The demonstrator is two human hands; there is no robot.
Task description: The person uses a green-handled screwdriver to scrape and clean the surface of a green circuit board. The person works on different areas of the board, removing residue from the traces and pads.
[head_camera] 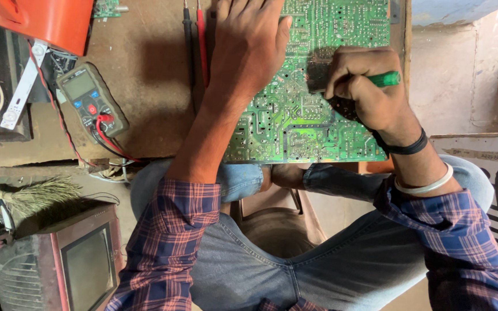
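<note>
One green circuit board (295, 115) lies solder side up on a worn brown wooden bench (145, 69), its surface dense with pale traces and tiny silver points. The right hand (364, 86) is closed tight around one brush with a green plastic handle (384, 79), whose dark bristles press on the board's right half. The left hand (249, 46) lies flat on the board's left part, fingers spread, gripping nothing. Just left of the board run two thin probes (194, 34), one black and one red. Further left sits one grey-green multimeter (92, 101) (red and black leads plugged in). Below the board's left corner, well apart, stand one straw hand broom (36, 194) and one small boxy old television (70, 259).
</note>
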